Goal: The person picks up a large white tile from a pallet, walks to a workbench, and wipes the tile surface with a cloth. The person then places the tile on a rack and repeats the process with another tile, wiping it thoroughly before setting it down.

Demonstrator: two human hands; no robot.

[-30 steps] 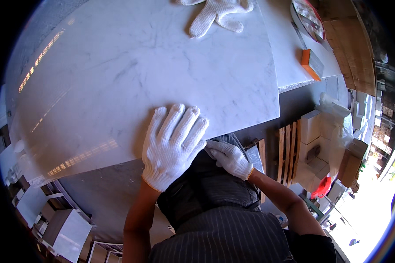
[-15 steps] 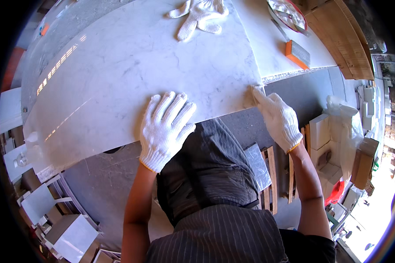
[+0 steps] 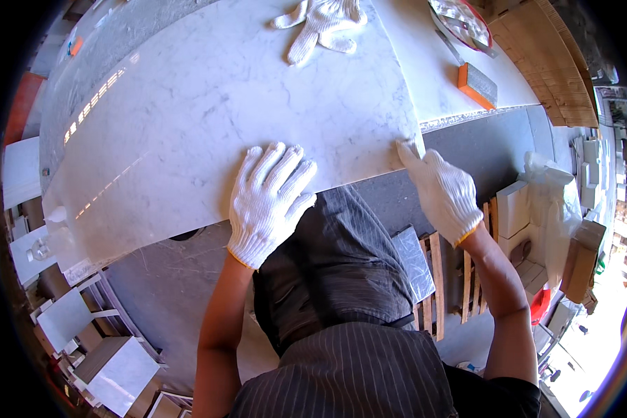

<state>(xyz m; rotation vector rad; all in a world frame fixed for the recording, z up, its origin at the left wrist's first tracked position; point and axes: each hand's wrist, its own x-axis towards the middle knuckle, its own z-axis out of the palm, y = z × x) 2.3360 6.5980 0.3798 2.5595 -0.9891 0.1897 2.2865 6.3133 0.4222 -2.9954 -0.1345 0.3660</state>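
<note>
A white marble slab (image 3: 188,118) with grey veins lies flat in front of me, its near edge crossing by my waist. My left hand (image 3: 266,209), in a white knit glove, rests palm down on the slab near that edge, fingers spread. At the slab's near right corner is my gloved right hand (image 3: 444,195). Its index finger reaches onto the corner while the other fingers curl under, closed. A small greyish patch shows by that fingertip; whether it is something held I cannot make out. Another white glove (image 3: 320,31) lies on the slab's far part.
Beyond the right edge, a second white surface (image 3: 425,63) bears an orange-and-grey sanding block (image 3: 478,86) and a red-rimmed bowl (image 3: 463,19) with a flat tool. Cardboard (image 3: 543,56) stands at far right. Wooden slats (image 3: 435,285) and white boxes lie below right; white-topped pieces (image 3: 118,376) stand lower left.
The whole view has shifted slightly. My right index finger sits a little further in from the slab's corner edge; the left hand stays flat in place.
</note>
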